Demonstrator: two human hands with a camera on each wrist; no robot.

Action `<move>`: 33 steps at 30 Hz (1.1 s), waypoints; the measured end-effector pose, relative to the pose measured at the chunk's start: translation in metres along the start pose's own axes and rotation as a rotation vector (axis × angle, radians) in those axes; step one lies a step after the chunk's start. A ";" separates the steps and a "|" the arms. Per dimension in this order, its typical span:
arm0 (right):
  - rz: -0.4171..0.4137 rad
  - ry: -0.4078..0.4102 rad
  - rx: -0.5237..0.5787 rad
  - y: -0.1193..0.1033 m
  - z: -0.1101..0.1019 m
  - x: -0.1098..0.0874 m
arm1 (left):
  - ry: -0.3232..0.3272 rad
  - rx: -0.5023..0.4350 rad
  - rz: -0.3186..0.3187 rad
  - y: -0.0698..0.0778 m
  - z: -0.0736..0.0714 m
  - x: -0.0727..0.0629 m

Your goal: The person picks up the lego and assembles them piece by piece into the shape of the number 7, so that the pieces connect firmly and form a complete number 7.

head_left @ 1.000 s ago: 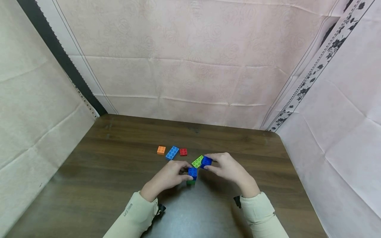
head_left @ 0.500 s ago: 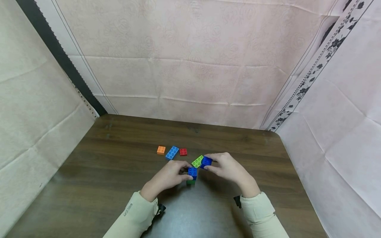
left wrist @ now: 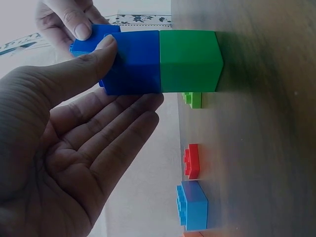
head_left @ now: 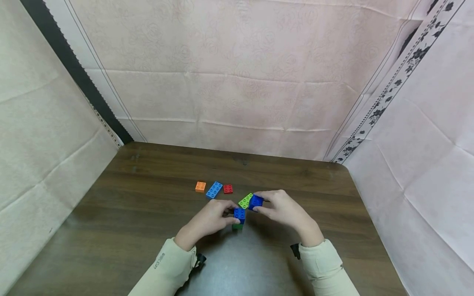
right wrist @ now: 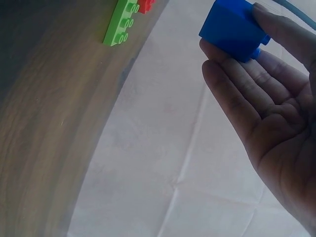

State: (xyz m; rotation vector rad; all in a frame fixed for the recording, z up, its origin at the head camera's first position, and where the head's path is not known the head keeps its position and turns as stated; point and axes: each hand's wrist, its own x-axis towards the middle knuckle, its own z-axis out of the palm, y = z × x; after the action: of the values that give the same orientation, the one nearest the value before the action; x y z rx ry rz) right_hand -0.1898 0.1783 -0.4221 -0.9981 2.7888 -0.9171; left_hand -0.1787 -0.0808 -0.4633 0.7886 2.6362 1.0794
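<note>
Pinching from the 9 o'clock side, the left hand (head_left: 211,218) holds a blue block (head_left: 239,214) seated on a green block (head_left: 237,226). At their 2 o'clock, the right hand (head_left: 280,206) grips a second blue block (head_left: 255,202), raised off the surface (head_left: 129,226). Beyond the pair, a lime brick (head_left: 245,201) lies toward 1 o'clock, a red brick (head_left: 228,189) toward 11, a light-blue brick (head_left: 214,190) and an orange brick (head_left: 200,187) toward 10.

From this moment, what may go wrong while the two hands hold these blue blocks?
The right hand pinches the raised blue block in the air, so it might slip and drop.

The left hand grips the stacked blue block, but the green block under it seems ungripped; an uneven push might tilt the pair.

The lime block lies close behind, where the right hand might knock it.
</note>
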 end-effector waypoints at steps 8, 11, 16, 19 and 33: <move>-0.019 0.001 -0.001 -0.003 0.000 0.000 | 0.004 0.001 0.006 0.000 0.001 -0.001; -0.018 -0.001 0.000 -0.005 0.000 0.000 | 0.003 0.002 0.003 0.000 0.001 -0.001; -0.015 -0.007 0.005 -0.008 -0.001 0.000 | 0.002 0.003 0.000 0.000 0.000 0.000; -0.023 -0.008 0.004 -0.009 -0.001 0.000 | 0.003 0.001 0.000 0.000 0.000 0.000; -0.063 -0.013 0.001 -0.015 0.000 0.003 | -0.002 -0.015 0.009 -0.001 0.000 0.000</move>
State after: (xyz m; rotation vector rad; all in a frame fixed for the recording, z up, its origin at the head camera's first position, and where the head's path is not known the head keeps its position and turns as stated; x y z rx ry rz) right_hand -0.1836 0.1677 -0.4132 -1.0937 2.7610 -0.9160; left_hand -0.1789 -0.0809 -0.4640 0.7983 2.6226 1.0988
